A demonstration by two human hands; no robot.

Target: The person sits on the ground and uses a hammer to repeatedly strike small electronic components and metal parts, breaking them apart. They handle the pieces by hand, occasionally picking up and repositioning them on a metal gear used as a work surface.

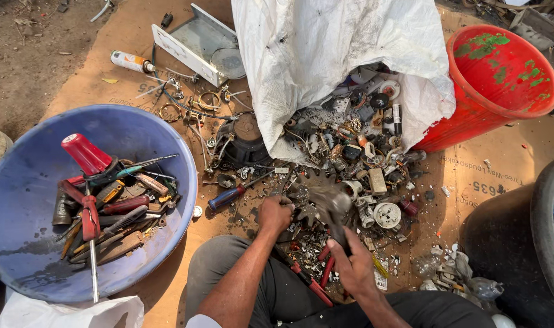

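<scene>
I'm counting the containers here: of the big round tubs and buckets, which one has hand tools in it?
The blue basin on the left: it holds screwdrivers and pliers. The red bucket at upper right shows no tools.

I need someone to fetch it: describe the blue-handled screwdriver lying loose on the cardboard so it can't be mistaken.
Start at the big blue basin full of tools on the left. Just past its right rim, on the cardboard, lies the screwdriver, pointing toward the scrap pile. Its handle is dark blue with a red end; the basin's tools are mostly red or orange.
</scene>
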